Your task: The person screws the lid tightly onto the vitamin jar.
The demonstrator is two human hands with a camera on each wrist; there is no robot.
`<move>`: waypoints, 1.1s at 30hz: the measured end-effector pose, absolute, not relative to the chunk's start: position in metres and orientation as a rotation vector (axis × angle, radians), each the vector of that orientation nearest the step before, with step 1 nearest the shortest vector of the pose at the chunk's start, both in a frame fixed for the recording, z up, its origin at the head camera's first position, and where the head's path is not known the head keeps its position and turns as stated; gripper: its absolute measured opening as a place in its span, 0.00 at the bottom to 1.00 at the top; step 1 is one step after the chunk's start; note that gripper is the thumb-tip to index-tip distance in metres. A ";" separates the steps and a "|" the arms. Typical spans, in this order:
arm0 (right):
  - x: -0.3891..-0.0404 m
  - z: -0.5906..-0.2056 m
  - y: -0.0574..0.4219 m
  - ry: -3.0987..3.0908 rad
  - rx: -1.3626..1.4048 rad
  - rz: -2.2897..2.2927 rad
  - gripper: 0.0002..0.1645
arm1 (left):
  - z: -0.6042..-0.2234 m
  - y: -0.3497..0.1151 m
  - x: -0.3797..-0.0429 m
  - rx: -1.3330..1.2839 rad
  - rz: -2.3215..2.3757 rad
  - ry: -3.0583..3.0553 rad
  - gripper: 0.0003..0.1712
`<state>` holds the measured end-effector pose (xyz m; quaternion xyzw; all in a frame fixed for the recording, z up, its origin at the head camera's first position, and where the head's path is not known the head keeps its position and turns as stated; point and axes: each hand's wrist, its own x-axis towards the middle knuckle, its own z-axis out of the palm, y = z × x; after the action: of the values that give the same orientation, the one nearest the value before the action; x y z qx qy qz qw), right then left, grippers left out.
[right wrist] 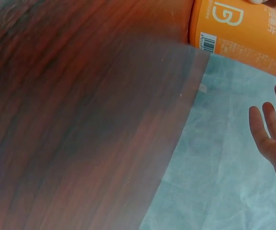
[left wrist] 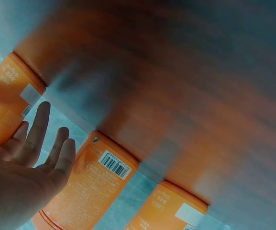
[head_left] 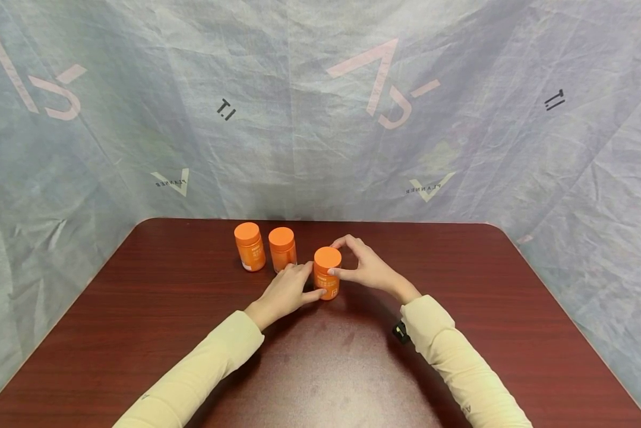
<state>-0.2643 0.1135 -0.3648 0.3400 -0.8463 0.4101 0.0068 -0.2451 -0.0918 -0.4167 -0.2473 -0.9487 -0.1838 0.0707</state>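
An orange jar point(head_left: 327, 280) with an orange screw lid stands upright on the table between both hands. My left hand point(head_left: 286, 291) holds its body from the left, thumb at the front; in the left wrist view its other fingers spread beside the jar point(left wrist: 8, 96). At the lid, the thumb and index finger of my right hand point(head_left: 372, 270) pinch from the right. The right wrist view shows the jar's labelled side point(right wrist: 243, 36), with the other right fingers point(right wrist: 271, 122) extended away from it.
Two similar orange jars, a middle one point(head_left: 283, 248) and a far-left one point(head_left: 250, 248), stand upright left of the held jar. A small black object point(head_left: 400, 331) lies by the right sleeve. Grey printed cloth point(head_left: 299, 148) hangs behind the dark red wooden table point(head_left: 154, 285).
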 end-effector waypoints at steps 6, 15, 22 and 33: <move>-0.280 -0.384 0.117 -2.642 1.045 1.296 0.28 | -0.417 -0.092 -0.245 -0.741 -0.553 -2.852 0.30; -0.283 -0.384 0.123 -2.686 1.093 1.285 0.33 | -0.416 -0.092 -0.245 -0.744 -0.550 -2.854 0.30; -0.286 -0.380 0.128 -2.706 1.202 1.280 0.34 | -0.416 -0.092 -0.245 -0.753 -0.556 -2.849 0.30; -0.288 -0.379 0.127 -2.642 1.282 1.244 0.28 | -0.417 -0.092 -0.246 -0.758 -0.555 -2.840 0.30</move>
<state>-0.2885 0.1273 -0.3788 0.4019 -0.8282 0.3898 -0.0239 -0.2460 -0.0921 -0.4167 -0.2526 -0.9468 -0.1850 0.0749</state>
